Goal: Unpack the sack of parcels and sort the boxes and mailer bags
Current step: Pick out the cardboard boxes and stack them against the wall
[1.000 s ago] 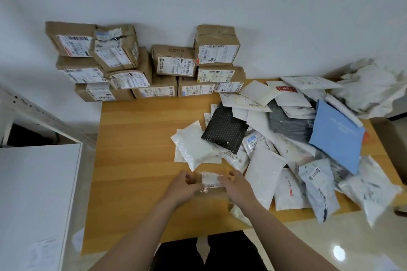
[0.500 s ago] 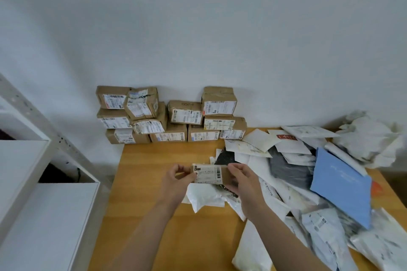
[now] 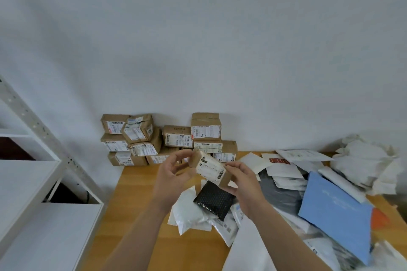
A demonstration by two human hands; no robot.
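- Currently both hands are holding a small brown box (image 3: 209,167) up in front of the stack of boxes (image 3: 176,138), above the tabletop (image 3: 136,204); its white label is facing the camera and the box is tilting down toward the right.
- The left hand (image 3: 174,179) is gripping the box's upper left end between curled fingers and thumb.
- The right hand (image 3: 244,185) is gripping the lower right end, fingers wrapping round it.
- The stack of boxes is sitting against the wall, labels facing outward.
- A black mailer bag (image 3: 214,200) is lying in front of the stack, just below the held box, resting on white mailer bags (image 3: 189,213).
- A blue mailer bag (image 3: 334,207) is lying right of the stack and nearer the person, on top of a heap of white and grey bags.
- A crumpled white sack (image 3: 361,160) is slumping far right of the stack, beside the wall.
- White shelving (image 3: 44,182) is standing left of the stack.
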